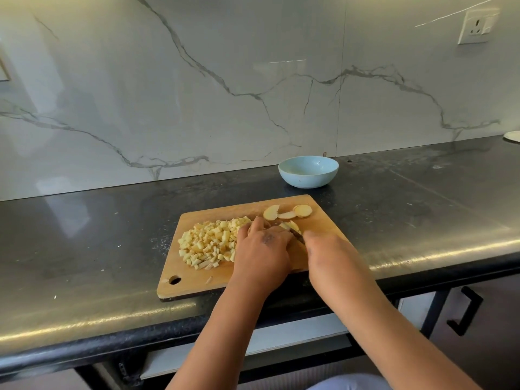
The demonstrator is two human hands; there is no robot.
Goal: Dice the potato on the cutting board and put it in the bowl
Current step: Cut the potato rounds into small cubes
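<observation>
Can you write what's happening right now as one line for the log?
step: dicing | left hand: holds potato strips | right hand: grips knife | diced pile: on board | slices: uncut | bowl: no potato seen

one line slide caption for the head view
Left hand steadies potato, right hand cuts with knife; diced pile on cutting board, bowl empty.

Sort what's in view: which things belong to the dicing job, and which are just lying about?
Job: cutting board, diced potato, potato slices, knife, light blue bowl, left hand, right hand.
Lying about: white plate edge, wall socket.
</observation>
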